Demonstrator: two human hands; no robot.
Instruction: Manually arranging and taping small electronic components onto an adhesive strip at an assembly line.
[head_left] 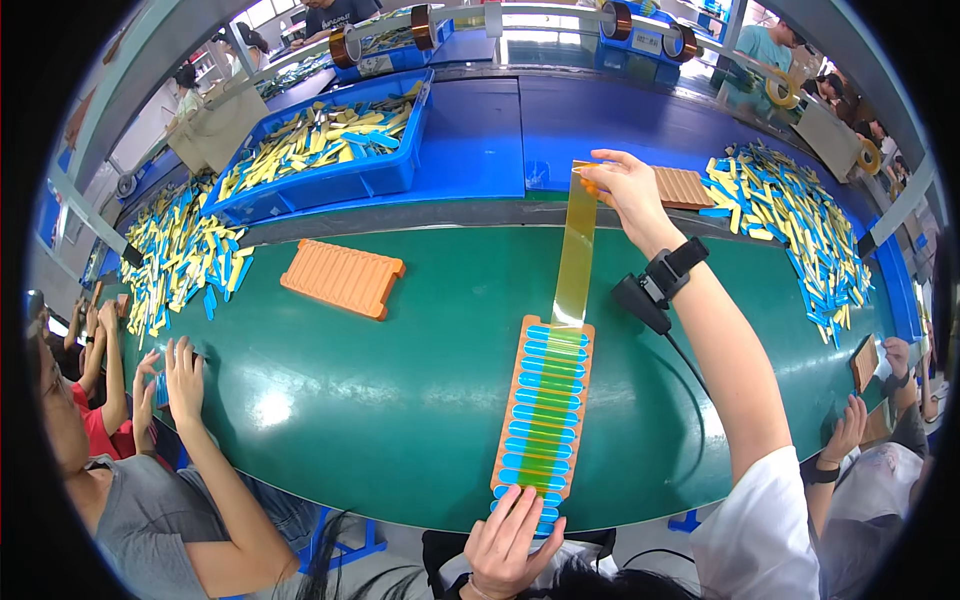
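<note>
An orange ridged tray [508, 462] lies lengthwise on the green table in front of me. Several blue rounded strips [530, 412] rest crosswise in its grooves. A translucent yellow tape [573, 262] runs along the middle of the row, then rises off the tray's far end. My right hand [622, 192] pinches the tape's upper end between its fingers and holds it taut. At the tray's near end my left hand [510, 545] lies with fingers stretched out, its fingertips on the blue strips and the tape's near end.
Another orange tray [343, 278] lies to the left, and a brown ridged tray [682, 187] behind my right hand. Loose yellow and blue pieces form piles [185, 250] at both sides. A blue bin [330, 185] holds more. Tape rolls hang on an overhead rail [530, 12]. Co-workers sit either side.
</note>
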